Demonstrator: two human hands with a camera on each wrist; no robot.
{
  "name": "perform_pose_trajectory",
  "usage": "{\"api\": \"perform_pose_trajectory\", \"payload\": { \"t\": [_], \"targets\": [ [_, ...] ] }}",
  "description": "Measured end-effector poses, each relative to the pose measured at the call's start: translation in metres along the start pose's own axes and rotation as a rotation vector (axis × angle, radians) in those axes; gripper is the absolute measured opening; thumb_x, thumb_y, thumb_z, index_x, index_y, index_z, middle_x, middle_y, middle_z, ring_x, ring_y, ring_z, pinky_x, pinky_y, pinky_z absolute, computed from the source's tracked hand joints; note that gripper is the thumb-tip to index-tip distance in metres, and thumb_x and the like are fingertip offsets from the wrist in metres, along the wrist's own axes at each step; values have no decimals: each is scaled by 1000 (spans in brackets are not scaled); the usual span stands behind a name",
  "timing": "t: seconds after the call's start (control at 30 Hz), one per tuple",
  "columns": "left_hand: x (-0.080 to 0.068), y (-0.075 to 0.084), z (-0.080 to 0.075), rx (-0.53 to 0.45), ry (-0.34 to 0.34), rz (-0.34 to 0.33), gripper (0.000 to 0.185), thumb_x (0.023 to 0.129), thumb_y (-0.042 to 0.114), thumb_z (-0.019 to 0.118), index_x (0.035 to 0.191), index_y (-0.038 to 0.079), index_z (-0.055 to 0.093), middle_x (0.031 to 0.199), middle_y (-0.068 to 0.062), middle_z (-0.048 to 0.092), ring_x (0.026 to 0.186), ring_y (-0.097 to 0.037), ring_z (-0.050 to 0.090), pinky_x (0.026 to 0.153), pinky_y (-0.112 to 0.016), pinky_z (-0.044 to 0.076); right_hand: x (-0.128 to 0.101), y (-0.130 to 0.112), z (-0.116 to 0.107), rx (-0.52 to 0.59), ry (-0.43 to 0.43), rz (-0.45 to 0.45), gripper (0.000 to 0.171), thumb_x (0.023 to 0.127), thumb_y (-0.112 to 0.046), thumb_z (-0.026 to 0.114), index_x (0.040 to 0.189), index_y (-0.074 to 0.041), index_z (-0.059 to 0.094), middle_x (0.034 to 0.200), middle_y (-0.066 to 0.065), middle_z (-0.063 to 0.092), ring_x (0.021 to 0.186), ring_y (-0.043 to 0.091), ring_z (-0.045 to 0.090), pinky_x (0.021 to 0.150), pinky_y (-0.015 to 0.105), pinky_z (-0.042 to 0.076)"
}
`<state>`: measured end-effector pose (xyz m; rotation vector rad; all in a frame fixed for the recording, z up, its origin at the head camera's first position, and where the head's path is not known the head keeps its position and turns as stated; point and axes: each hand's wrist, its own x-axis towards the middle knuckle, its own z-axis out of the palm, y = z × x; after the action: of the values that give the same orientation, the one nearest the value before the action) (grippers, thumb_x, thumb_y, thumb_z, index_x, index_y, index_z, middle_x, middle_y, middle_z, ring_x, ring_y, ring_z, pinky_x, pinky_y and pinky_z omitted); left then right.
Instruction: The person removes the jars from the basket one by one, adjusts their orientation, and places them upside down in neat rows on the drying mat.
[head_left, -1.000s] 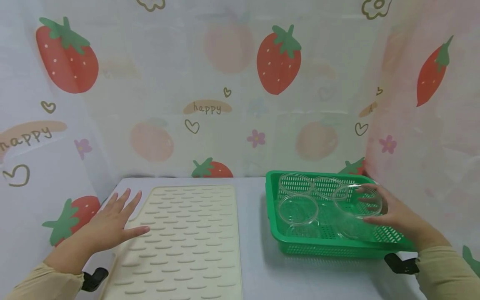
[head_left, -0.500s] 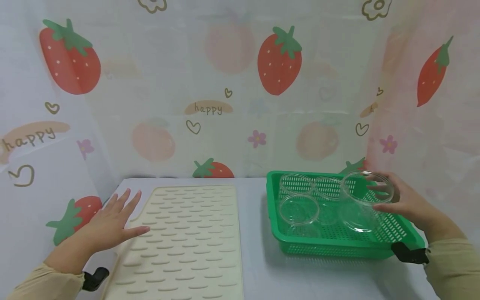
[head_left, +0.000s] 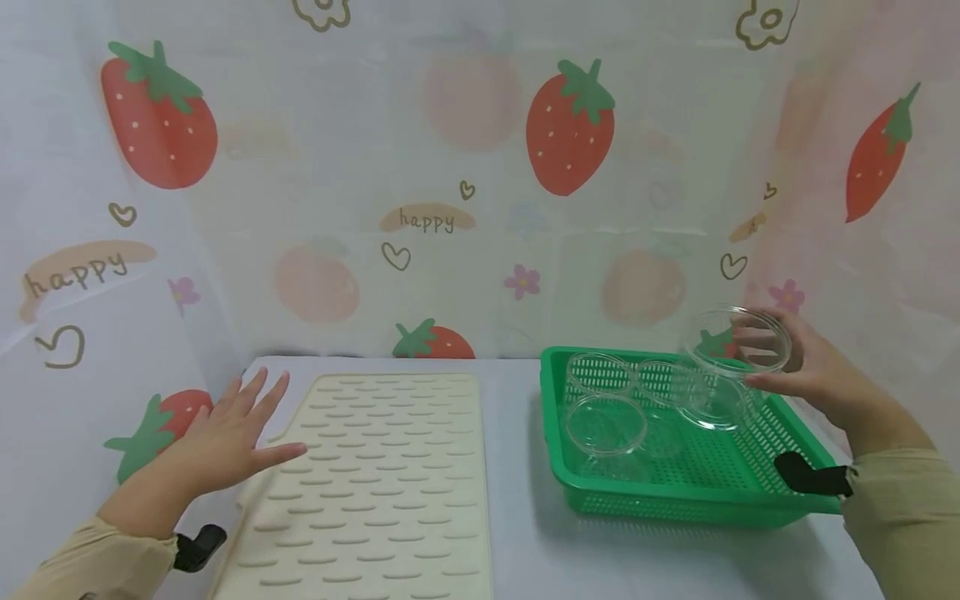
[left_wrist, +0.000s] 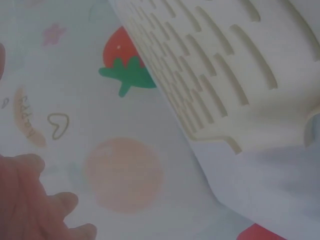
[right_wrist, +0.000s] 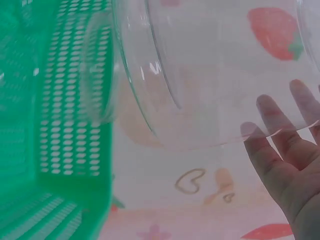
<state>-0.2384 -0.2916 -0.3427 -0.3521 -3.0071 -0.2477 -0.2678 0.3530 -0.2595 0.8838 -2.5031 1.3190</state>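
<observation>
strawberry-curtain table [head_left: 517,500] | right hand [head_left: 806,371] grips clear bowl [head_left: 723,367] by the rim, lifted above green basket [head_left: 697,492] | left hand [head_left: 225,437] flat, fingers spread, beside cream mat [head_left: 375,483]

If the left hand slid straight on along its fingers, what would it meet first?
Probably the backdrop cloth. The left hand lies open at the left edge of the cream mat, fingers pointing away and slightly right. Nothing shows between the fingertips and the cloth, though depth is hard to judge.

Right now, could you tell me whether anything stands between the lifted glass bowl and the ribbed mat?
Nothing visible: the right hand holds the glass bowl above the green basket; bare table separates it from the mat.
</observation>
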Motion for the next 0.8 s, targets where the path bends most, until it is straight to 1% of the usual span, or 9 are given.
{"api": "perform_pose_trajectory", "payload": {
  "t": [0.13,0.23,0.37,0.43,0.53,0.63,0.77,0.8],
  "targets": [
    [2,1,-2,6,3,1,104,74,76,43,148,16,1,150,-23,4,132,-50,3,91,-75,8,14,-9,1,21,-20,-49,77,74,13,59,139,-6,24,130,-3,43,106,4,54,76,21,50],
    [3,5,-5,9,12,8,104,75,76,43,148,15,1,149,-24,5,132,-50,3,90,-75,10,23,-17,6,-15,-9,-59,80,73,10,62,140,-11,25,132,-4,41,109,3,52,77,21,50],
    [5,10,-7,2,31,31,103,77,73,44,148,14,0,149,-25,5,132,-50,4,90,-75,14,35,-26,16,-6,3,-73,81,72,9,64,140,-11,26,132,-3,42,113,1,49,77,22,50],
    [7,12,-8,-11,41,43,102,78,72,45,148,13,0,149,-25,5,133,-49,4,92,-73,15,41,-29,21,27,-5,-75,80,72,10,64,140,-10,26,132,-2,42,113,2,48,77,23,51],
    [11,16,-10,-45,59,64,100,79,68,48,148,12,2,149,-26,7,133,-49,4,96,-70,15,49,-34,29,58,-13,-66,77,75,9,63,140,-11,27,133,-1,41,114,4,47,78,23,51],
    [15,24,-14,-88,83,90,99,80,64,51,147,10,3,148,-26,9,133,-48,7,99,-66,16,58,-39,37,73,-24,-94,75,76,9,62,140,-10,27,133,0,41,116,8,47,81,21,49],
    [19,36,-21,-171,93,124,96,82,60,52,148,13,0,151,-20,5,135,-42,7,102,-63,15,69,-44,49,95,-44,-139,75,76,10,62,139,-9,26,134,2,41,119,12,46,85,21,47],
    [20,40,-22,-186,91,130,95,83,60,52,148,15,-1,151,-18,4,136,-40,6,102,-62,15,71,-46,52,103,-50,-141,74,77,10,62,139,-9,26,134,3,40,121,16,45,85,22,47]
  ]
}}
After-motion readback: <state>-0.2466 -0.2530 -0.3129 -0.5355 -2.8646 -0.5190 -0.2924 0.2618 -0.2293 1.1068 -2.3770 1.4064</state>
